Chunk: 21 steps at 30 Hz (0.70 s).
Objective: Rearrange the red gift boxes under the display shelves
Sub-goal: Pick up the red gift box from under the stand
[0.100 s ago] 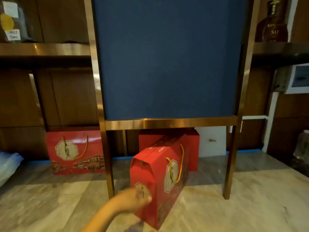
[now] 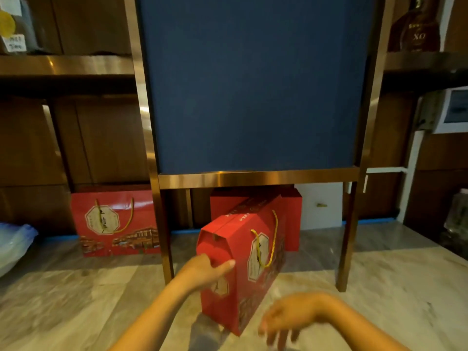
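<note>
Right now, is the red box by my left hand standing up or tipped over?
Standing upright: the red gift box rests on its base on the floor, folded top up.

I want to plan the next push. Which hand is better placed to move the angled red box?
Left. The left hand already touches the angled red box's near end; the right hand hangs open, apart from it.

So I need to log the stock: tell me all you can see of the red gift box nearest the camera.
The nearest red gift box looks like glossy printed cardboard, tall and narrow, with a gabled folded top, a yellow cord handle, a cream octagonal label and building artwork low down. It stands upright on the marble floor, angled, its rear reaching under the display frame. The left hand grips its near end; the right hand hovers apart, not touching.
</note>
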### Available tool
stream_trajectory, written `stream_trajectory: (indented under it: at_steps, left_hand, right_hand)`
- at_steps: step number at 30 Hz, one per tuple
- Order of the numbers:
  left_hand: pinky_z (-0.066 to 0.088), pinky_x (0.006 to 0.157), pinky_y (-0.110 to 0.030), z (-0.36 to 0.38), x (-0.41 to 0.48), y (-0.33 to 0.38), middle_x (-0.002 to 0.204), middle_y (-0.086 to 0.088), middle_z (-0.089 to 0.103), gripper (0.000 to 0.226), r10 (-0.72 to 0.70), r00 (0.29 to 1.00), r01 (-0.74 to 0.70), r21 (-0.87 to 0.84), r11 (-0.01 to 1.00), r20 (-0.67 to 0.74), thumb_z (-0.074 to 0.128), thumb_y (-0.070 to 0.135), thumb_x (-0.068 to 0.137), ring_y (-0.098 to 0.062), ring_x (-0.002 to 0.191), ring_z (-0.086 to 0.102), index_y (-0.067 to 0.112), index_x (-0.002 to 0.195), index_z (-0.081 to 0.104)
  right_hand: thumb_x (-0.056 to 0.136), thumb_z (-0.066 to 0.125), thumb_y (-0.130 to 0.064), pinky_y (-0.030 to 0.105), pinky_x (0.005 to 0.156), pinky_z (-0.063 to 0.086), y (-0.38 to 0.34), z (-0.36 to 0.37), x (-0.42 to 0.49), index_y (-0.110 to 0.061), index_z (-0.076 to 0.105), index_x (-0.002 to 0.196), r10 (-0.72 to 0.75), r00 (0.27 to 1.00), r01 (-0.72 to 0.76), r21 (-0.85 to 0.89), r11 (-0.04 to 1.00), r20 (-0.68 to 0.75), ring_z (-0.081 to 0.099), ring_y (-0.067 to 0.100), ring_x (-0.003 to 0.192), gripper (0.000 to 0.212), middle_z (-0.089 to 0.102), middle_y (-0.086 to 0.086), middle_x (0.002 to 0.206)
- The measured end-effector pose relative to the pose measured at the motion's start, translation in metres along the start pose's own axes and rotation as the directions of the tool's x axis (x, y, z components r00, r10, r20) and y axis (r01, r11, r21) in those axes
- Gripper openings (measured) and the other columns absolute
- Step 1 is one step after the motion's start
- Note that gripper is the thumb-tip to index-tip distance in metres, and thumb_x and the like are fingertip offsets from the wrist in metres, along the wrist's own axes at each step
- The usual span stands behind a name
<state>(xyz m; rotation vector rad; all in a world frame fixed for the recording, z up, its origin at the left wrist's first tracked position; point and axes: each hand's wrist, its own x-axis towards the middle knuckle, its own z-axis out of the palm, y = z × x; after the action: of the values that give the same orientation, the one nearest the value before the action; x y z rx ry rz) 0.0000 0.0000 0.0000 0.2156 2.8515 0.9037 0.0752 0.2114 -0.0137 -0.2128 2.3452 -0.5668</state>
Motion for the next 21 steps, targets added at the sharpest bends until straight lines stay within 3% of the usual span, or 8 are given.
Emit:
stream_trajectory:
  at_steps: [2, 3, 5, 8, 10, 12, 15, 21]
  left_hand:
    - [0.045, 0.101, -0.036, -0.002, 0.006, 0.007, 0.14, -0.007, 0.051, 0.116, -0.067, 0.992, 0.056, -0.103, 0.993, -0.105, 0.052, 0.082, 0.054, -0.025, 0.124, 0.053, 0.014, 0.144, 0.027]
    - [0.041, 0.106, -0.04, 0.003, 0.008, 0.009, 0.147, -0.01, 0.04, 0.126, -0.073, 0.988, 0.06, -0.098, 0.993, -0.137, 0.052, 0.084, 0.05, -0.028, 0.132, 0.044, 0.015, 0.148, 0.014]
    - [0.034, 0.111, -0.044, 0.01, 0.012, 0.014, 0.156, -0.015, 0.02, 0.129, -0.099, 0.974, 0.075, -0.119, 0.99, -0.205, 0.056, 0.082, 0.052, -0.033, 0.141, 0.028, 0.015, 0.149, 0.003]
    - [0.03, 0.112, -0.049, 0.016, 0.016, 0.021, 0.158, -0.019, 0.008, 0.127, -0.121, 0.945, 0.076, -0.155, 0.985, -0.304, 0.061, 0.077, 0.054, -0.037, 0.143, 0.021, 0.016, 0.149, 0.002]
    - [0.029, 0.111, -0.051, 0.022, 0.019, 0.022, 0.157, -0.019, 0.01, 0.121, -0.118, 0.912, 0.046, -0.188, 0.981, -0.393, 0.064, 0.071, 0.058, -0.037, 0.142, 0.021, 0.012, 0.148, 0.008]
    - [0.036, 0.107, -0.053, 0.025, 0.023, 0.02, 0.152, -0.019, 0.025, 0.118, -0.129, 0.871, -0.018, -0.293, 0.956, -0.473, 0.065, 0.071, 0.055, -0.036, 0.137, 0.031, 0.008, 0.143, 0.018]
    - [0.044, 0.101, -0.052, 0.026, 0.025, 0.017, 0.143, -0.015, 0.039, 0.111, -0.158, 0.835, -0.085, -0.406, 0.91, -0.527, 0.07, 0.065, 0.054, -0.032, 0.131, 0.042, 0.013, 0.139, 0.021]
    - [0.04, 0.106, -0.048, 0.022, 0.035, 0.006, 0.148, -0.011, 0.028, 0.113, -0.154, 0.821, -0.125, -0.436, 0.891, -0.55, 0.08, 0.049, 0.056, -0.03, 0.135, 0.036, 0.013, 0.142, 0.017]
  right_hand:
    - [0.096, 0.041, -0.035, 0.027, 0.08, 0.048, -0.01, -0.032, 0.007, -0.008, 0.049, 0.131, -0.027, 0.996, 0.027, 0.008, 1.0, -0.089, 0.057, 0.024, 0.111, 0.045, 0.057, 0.011, 0.13]
    - [0.095, 0.041, -0.036, 0.031, 0.085, 0.048, -0.017, -0.043, 0.007, -0.008, 0.048, 0.132, -0.033, 0.981, 0.027, -0.032, 0.999, -0.193, 0.056, 0.024, 0.114, 0.047, 0.055, 0.01, 0.132]
    - [0.095, 0.041, -0.037, 0.037, 0.102, 0.042, -0.018, -0.058, 0.021, -0.008, 0.042, 0.138, -0.043, 0.925, 0.019, -0.068, 0.998, -0.377, 0.049, 0.026, 0.126, 0.052, 0.046, 0.012, 0.143]
    - [0.091, 0.049, -0.037, 0.036, 0.111, 0.035, -0.014, -0.07, 0.039, -0.009, 0.029, 0.145, -0.056, 0.828, 0.049, -0.028, 0.998, -0.558, 0.038, 0.028, 0.136, 0.064, 0.035, 0.013, 0.151]
    - [0.088, 0.054, -0.039, 0.041, 0.11, 0.036, -0.014, -0.073, 0.049, -0.01, 0.031, 0.143, -0.052, 0.764, 0.081, 0.015, 0.997, -0.643, 0.038, 0.031, 0.134, 0.066, 0.038, 0.015, 0.147]
    - [0.086, 0.056, -0.04, 0.042, 0.109, 0.036, -0.016, -0.073, 0.057, -0.01, 0.033, 0.14, -0.045, 0.718, 0.103, 0.042, 0.994, -0.694, 0.037, 0.032, 0.132, 0.066, 0.039, 0.015, 0.143]
    - [0.086, 0.057, -0.041, 0.04, 0.111, 0.032, -0.021, -0.065, 0.069, -0.008, 0.023, 0.145, -0.019, 0.654, 0.128, 0.086, 0.988, -0.756, 0.033, 0.032, 0.136, 0.076, 0.033, 0.015, 0.147]
    - [0.089, 0.052, -0.041, 0.038, 0.116, 0.022, -0.033, -0.038, 0.093, -0.01, 0.012, 0.149, -0.034, 0.597, 0.203, 0.11, 0.973, -0.802, 0.015, 0.029, 0.146, 0.079, 0.012, 0.016, 0.158]
